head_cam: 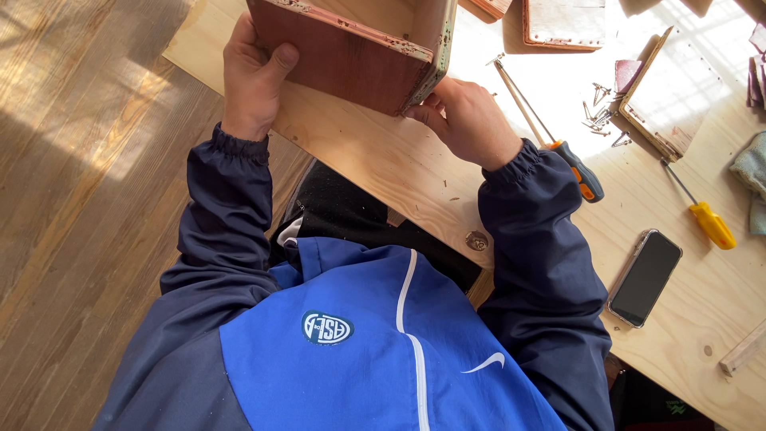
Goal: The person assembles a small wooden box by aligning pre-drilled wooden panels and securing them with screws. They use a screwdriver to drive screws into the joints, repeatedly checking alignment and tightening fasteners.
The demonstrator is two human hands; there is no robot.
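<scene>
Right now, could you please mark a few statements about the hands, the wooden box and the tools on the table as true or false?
1. Both hands grip the reddish-brown wooden box. True: the left hand holds its left side, the right hand its lower right corner.
2. The orange-handled screwdriver is in the right hand. False: it lies on the plywood table beside that hand.
3. The smartphone lies on the table with a dark screen. True.
4. The yellow-handled screwdriver lies on the floor. False: it lies on the table, above the phone.
5. Loose screws lie beyond the orange-handled screwdriver. True.
</scene>
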